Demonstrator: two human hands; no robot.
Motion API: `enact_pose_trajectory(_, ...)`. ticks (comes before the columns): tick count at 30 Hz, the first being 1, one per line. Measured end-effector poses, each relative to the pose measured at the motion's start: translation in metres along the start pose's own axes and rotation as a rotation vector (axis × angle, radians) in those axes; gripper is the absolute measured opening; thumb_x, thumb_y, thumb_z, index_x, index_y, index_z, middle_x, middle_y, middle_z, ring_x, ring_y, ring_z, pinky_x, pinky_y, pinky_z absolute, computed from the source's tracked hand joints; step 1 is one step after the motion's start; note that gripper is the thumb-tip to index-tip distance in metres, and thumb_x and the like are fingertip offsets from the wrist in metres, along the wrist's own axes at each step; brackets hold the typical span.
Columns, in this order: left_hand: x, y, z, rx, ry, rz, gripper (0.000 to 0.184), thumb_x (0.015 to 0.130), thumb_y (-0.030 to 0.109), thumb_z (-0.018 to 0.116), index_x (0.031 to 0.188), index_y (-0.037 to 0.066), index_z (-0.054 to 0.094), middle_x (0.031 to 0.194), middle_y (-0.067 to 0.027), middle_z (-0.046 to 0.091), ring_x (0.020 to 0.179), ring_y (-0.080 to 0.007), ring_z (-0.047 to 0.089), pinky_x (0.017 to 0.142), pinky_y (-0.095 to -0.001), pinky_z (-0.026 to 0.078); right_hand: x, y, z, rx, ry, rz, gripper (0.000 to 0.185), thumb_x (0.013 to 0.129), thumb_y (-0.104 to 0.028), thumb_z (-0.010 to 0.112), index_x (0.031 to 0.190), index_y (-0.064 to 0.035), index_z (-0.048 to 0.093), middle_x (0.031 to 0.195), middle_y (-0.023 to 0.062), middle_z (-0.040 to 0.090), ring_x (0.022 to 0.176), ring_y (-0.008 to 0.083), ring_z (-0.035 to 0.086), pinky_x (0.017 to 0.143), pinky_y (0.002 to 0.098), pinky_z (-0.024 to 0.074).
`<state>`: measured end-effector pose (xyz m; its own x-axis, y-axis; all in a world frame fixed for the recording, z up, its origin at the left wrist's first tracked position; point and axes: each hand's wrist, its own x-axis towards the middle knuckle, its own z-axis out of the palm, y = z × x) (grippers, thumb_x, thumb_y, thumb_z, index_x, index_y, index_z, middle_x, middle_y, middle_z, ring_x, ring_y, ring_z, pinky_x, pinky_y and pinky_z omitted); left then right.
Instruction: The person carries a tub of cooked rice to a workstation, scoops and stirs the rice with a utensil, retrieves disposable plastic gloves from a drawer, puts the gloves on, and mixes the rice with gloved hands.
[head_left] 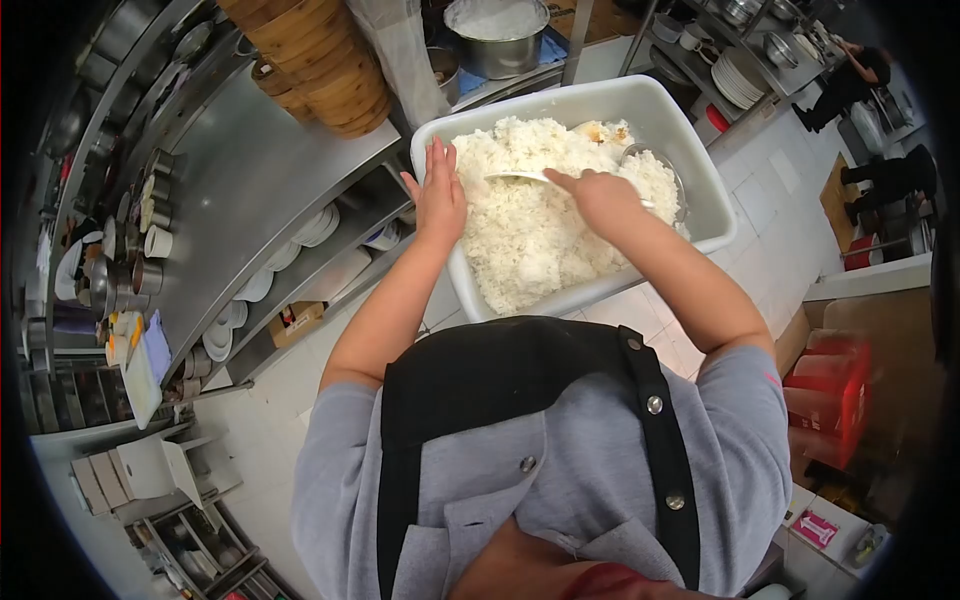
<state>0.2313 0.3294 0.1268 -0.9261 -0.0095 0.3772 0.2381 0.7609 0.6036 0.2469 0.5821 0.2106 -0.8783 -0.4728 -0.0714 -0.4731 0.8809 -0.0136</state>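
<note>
Kitchen [255,430], arrow label [815,528], rice [530,225] in tub [716,205]

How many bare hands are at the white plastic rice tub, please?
2: the left hand at the tub's left wall, the right hand over the white rice, holding a white utensil.

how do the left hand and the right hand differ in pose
The left hand is open with its fingers straight, while the right hand is curled round a white utensil, index finger pointing along it. The left hand is by the side of the white tub, whereas the right hand is farther in, over the rice. Both are bare.
</note>
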Motion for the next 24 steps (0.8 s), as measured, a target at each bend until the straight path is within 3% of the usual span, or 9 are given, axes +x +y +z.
enact_pose_trajectory(3,-0.002,0.005,-0.005,0.007,-0.004,0.047,0.057,0.091,0.008,0.036,0.143,0.006,0.014,0.141,-0.0029,0.041,0.138,-0.0261,0.021,0.108,-0.0566,-0.003,-0.026,0.014,-0.048,0.099,-0.084,0.202,0.056,0.083,-0.006,0.048,0.135,-0.0278,0.043,0.087,0.0143,0.061,0.080,0.0293,0.062,0.071,0.0392,0.0497)
enact_pose_trajectory(6,-0.002,0.000,-0.003,-0.050,0.012,0.065,0.055,0.090,0.006,0.038,0.142,0.008,0.020,0.139,-0.0030,0.043,0.137,-0.0259,0.022,0.108,-0.0562,-0.003,-0.035,0.031,-0.072,0.062,-0.007,0.380,0.053,0.087,-0.008,0.045,0.134,-0.0332,0.044,0.084,0.0101,0.061,0.078,0.0255,0.062,0.070,0.0392,0.0496)
enact_pose_trajectory(9,-0.001,-0.011,0.006,-0.131,0.083,0.028,0.050,0.091,0.007,0.040,0.139,0.009,0.029,0.137,-0.0051,0.046,0.137,-0.0257,0.024,0.109,-0.0552,-0.002,-0.025,0.036,-0.060,-0.137,-0.021,0.299,0.061,0.083,-0.004,0.046,0.137,-0.0327,0.040,0.088,0.0123,0.062,0.080,0.0286,0.062,0.070,0.0385,0.0499)
enact_pose_trajectory(10,-0.001,-0.011,0.007,-0.162,0.125,-0.005,0.046,0.091,0.008,0.041,0.137,0.008,0.034,0.135,-0.0063,0.047,0.136,-0.0257,0.025,0.109,-0.0547,-0.001,-0.021,0.024,-0.055,-0.212,-0.010,0.249,0.058,0.083,-0.002,0.045,0.135,-0.0267,0.042,0.091,0.0129,0.062,0.082,0.0275,0.062,0.070,0.0374,0.0505)
enact_pose_trajectory(15,-0.002,-0.001,0.001,-0.129,0.074,-0.020,0.039,0.091,0.011,0.045,0.130,0.011,0.043,0.128,-0.0082,0.053,0.134,-0.0259,0.031,0.109,-0.0546,0.001,0.038,-0.036,0.007,-0.166,0.050,-0.010,0.048,0.082,-0.004,0.048,0.129,-0.0146,0.047,0.090,0.0148,0.061,0.084,0.0272,0.062,0.070,0.0370,0.0508)
enact_pose_trajectory(22,-0.003,-0.003,-0.002,-0.078,0.083,0.038,0.038,0.088,0.006,0.046,0.126,0.010,0.047,0.124,-0.0125,0.054,0.133,-0.0272,0.031,0.109,-0.0564,0.001,0.024,-0.026,-0.015,-0.076,0.059,-0.096,0.049,0.083,-0.006,0.048,0.130,-0.0195,0.048,0.086,0.0118,0.063,0.080,0.0264,0.063,0.069,0.0375,0.0507)
enact_pose_trajectory(24,-0.005,-0.002,-0.002,-0.100,0.101,0.050,0.037,0.088,0.006,0.046,0.125,0.010,0.048,0.124,-0.0134,0.054,0.133,-0.0273,0.031,0.109,-0.0566,0.001,0.000,-0.020,-0.051,-0.071,-0.009,0.089,0.051,0.085,-0.009,0.050,0.132,-0.0288,0.046,0.086,0.0123,0.062,0.082,0.0272,0.062,0.071,0.0385,0.0499)
